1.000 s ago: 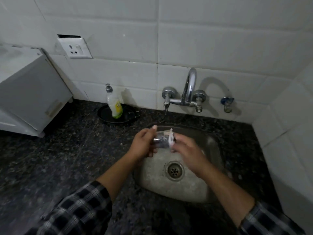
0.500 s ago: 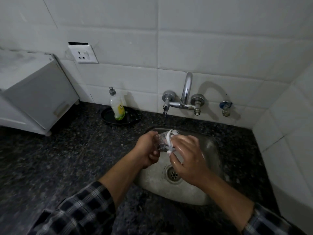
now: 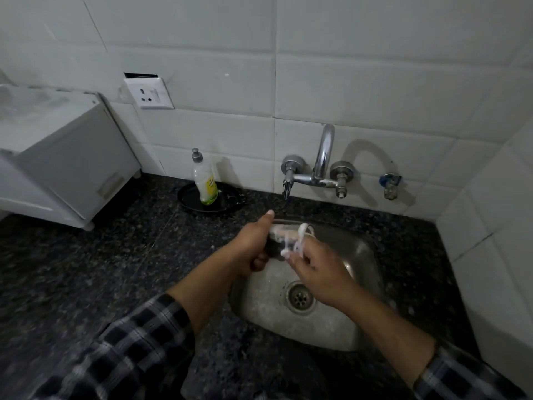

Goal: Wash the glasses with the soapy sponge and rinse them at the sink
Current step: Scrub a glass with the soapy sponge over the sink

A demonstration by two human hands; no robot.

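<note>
One clear glass sits in your grip over the sink, above the back of the bowl and behind the drain. It looks see-through, streaked with white foam, and its outline is blurred. It lies on its side, long axis running left to right, base buried in your left hand and mouth toward your right. Your left hand wraps round it, thumb stretched along the top. Your right hand pinches a white soapy sponge against the mouth end.

Dark speckled desk carries a white box at left and a black dish by the wall; steel sink inset.
</note>
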